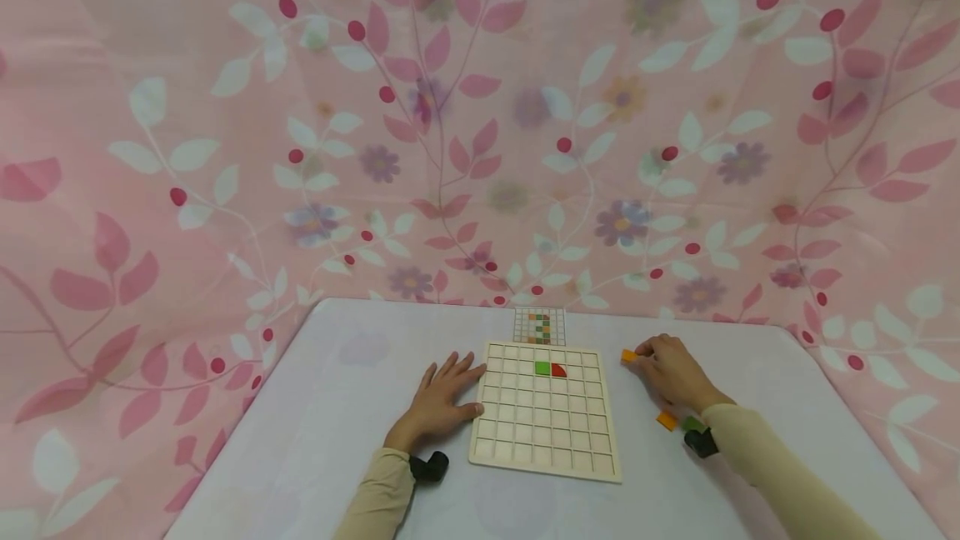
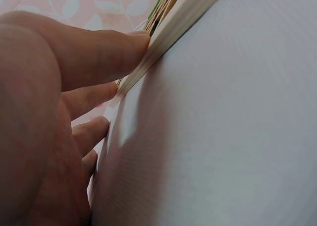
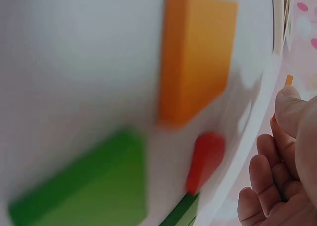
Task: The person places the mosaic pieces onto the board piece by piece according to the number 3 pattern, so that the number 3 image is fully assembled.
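A pale wooden grid board lies on the table with a green square tile and a red quarter-round tile in neighbouring cells near its far side. My left hand is spread beside the board, its thumb and a fingertip touching the left edge. To the right of the board, my right hand pinches an orange tile between thumb and finger. The right wrist view shows that tile only as a thin sliver at the fingertips.
Near the right wrist lie another orange tile and a green tile. A red tile and a second green piece appear in the right wrist view. A printed pattern card stands behind the board, before a floral curtain.
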